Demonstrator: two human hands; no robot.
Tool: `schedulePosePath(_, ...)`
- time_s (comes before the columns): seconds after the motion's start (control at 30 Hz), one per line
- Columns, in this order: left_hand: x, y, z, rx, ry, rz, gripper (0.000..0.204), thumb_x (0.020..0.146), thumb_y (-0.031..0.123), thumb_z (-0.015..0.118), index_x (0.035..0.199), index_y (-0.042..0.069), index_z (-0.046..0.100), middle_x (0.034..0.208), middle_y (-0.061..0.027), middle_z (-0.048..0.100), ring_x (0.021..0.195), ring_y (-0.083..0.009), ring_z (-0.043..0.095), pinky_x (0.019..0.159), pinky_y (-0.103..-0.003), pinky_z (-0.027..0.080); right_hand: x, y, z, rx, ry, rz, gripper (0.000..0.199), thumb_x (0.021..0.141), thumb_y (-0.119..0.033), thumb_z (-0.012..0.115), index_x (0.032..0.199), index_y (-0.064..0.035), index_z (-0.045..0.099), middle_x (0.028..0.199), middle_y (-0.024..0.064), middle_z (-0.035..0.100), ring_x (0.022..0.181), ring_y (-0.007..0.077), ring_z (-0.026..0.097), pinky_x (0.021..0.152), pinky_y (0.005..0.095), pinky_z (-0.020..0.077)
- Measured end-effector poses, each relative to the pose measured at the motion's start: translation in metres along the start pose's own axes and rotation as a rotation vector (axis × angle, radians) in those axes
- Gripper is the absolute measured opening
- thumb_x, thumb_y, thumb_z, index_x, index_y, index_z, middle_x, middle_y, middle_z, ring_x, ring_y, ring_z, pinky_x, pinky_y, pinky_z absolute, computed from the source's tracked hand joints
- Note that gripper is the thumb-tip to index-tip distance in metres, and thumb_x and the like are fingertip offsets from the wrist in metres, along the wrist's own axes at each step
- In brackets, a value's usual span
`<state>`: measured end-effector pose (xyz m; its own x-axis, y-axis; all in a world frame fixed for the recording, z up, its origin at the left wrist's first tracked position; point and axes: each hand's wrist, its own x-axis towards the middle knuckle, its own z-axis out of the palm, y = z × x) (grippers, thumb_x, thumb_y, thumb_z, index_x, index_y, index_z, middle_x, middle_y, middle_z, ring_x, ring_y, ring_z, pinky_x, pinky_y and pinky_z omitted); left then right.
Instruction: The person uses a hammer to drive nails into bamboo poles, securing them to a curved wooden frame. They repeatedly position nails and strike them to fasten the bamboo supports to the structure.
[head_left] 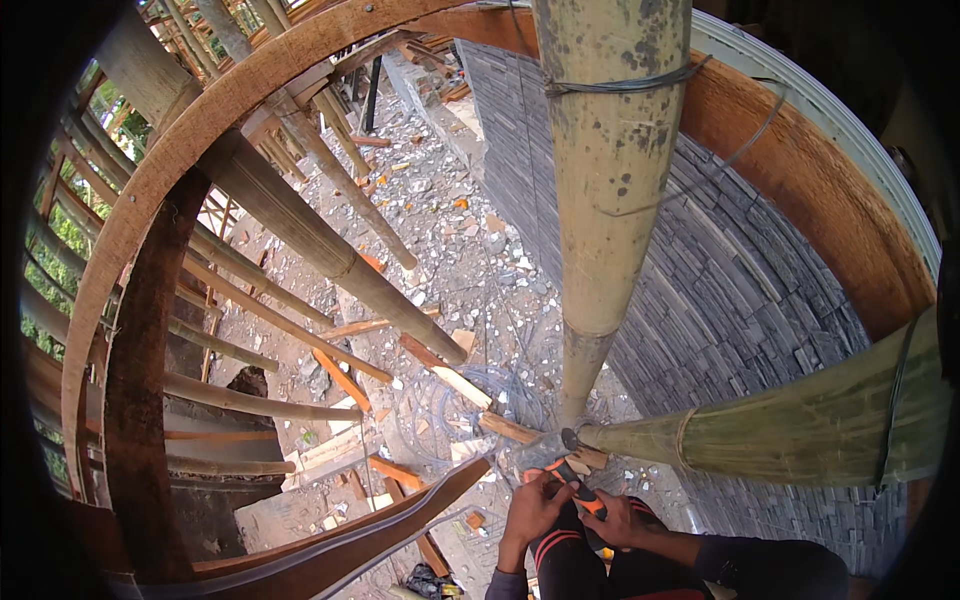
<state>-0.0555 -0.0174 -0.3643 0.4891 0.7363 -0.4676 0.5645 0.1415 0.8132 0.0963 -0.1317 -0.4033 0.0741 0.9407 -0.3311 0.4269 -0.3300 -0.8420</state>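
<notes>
A pair of pliers [577, 482] with orange and black handles points up at a joint [568, 440] where a vertical bamboo pole [612, 180] meets a horizontal bamboo pole [800, 425]. My right hand [620, 521] grips the lower handles. My left hand [535, 507] is curled against the upper part of the pliers, just below the joint. Thin wire [620, 84] is wrapped around the vertical pole higher up. My dark trousers with red stripes [570, 560] show below the hands.
A curved wall of dark grey stone tiles [740, 290] rises on the right under a curved wooden rim [800, 150]. Several bamboo poles [330, 260] and a curved wooden arch [160, 190] cross on the left. Rubble and wood scraps [450, 250] lie on the ground far below.
</notes>
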Motion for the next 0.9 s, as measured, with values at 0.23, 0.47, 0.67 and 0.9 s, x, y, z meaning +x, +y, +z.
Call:
schedulePosePath(0.23, -0.05, 0.1, -0.06, -0.294, 0.291, 0.326, 0.022, 0.085, 0.011, 0.062, 0.102, -0.002, 0.062, 0.083, -0.0131, 0.068, 0.072, -0.0127, 0.063, 0.065, -0.026, 0.048, -0.036, 0.015, -0.012, 0.045, 0.051, 0.05, 0.035, 0.079, -0.022, 0.063, 0.103, 0.0019, 0.056, 0.074, 0.0183, 0.063, 0.063, 0.0287, 0.064, 0.06, 0.0352, 0.0482)
schedulePosePath(0.47, -0.124, 0.138, -0.085, -0.361, 0.245, 0.369, 0.022, 0.084, 0.009, 0.062, 0.102, -0.003, 0.061, 0.088, -0.0122, 0.068, 0.076, -0.0114, 0.062, 0.065, -0.022, 0.048, -0.078, -0.015, -0.02, -0.031, 0.146, -0.11, 0.045, 0.078, -0.028, 0.063, 0.111, 0.0013, 0.054, 0.067, 0.0218, 0.06, 0.061, 0.035, 0.063, 0.054, 0.0401, 0.0487)
schedulePosePath(0.67, -0.161, 0.141, -0.111, -0.356, 0.418, 0.419, 0.022, 0.086, 0.008, 0.057, 0.103, -0.005, 0.057, 0.085, -0.0174, 0.066, 0.076, -0.0177, 0.062, 0.068, -0.028, 0.049, -0.054, -0.102, -0.034, 0.128, 0.22, -0.094, 0.038, 0.079, -0.027, 0.062, 0.106, -0.0003, 0.054, 0.066, 0.0195, 0.059, 0.06, 0.0336, 0.062, 0.054, 0.0405, 0.0476)
schedulePosePath(0.9, -0.14, 0.158, -0.098, -0.508, 0.455, 0.375, 0.022, 0.089, 0.013, 0.055, 0.103, -0.004, 0.057, 0.084, -0.0128, 0.065, 0.073, -0.013, 0.058, 0.072, -0.025, 0.045, 0.008, -0.21, -0.084, 0.104, 0.72, -0.66, 0.018, 0.079, -0.012, 0.061, 0.09, 0.0011, 0.053, 0.065, 0.0126, 0.057, 0.055, 0.0255, 0.058, 0.052, 0.0342, 0.045)
